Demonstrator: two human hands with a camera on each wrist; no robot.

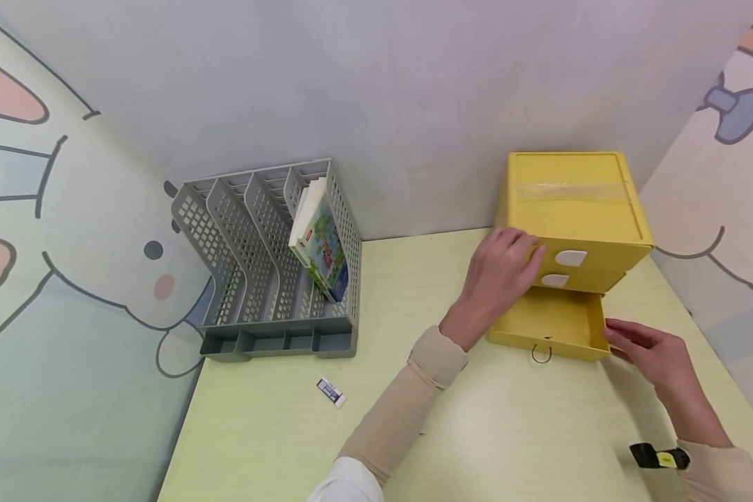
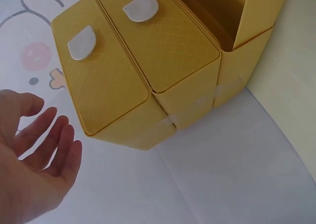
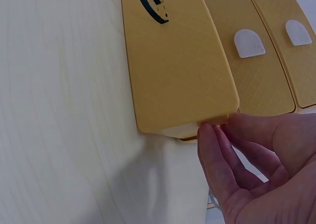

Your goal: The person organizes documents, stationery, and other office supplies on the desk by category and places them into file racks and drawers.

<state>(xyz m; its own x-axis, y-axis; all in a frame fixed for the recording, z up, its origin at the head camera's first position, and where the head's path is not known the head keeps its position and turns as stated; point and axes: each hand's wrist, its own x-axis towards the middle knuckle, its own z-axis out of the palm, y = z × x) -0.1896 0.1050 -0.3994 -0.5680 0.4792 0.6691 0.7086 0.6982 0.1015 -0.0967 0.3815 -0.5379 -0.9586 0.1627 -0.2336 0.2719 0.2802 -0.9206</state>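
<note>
A yellow drawer unit (image 1: 574,216) stands at the back right, clear tape across its top. Its lowest drawer (image 1: 565,350) is pulled out, and the visible inside is bare. A dark ring pull (image 3: 153,6) hangs on that drawer's front. With thumb and fingers, my right hand (image 1: 655,359) pinches the right side wall of this drawer. My left hand (image 1: 498,268) hovers by the unit's upper left front corner. The left wrist view shows its fingers loosely bent and apart from the unit, holding nothing. Two upper drawers (image 2: 170,48) with white tabs are closed.
A grey perforated file rack (image 1: 270,324) stands at the back left, with books (image 1: 323,244) in its right compartment. A small white and blue eraser (image 1: 331,392) lies in front of it on the pale table (image 1: 257,432). Walls rise behind and at both sides.
</note>
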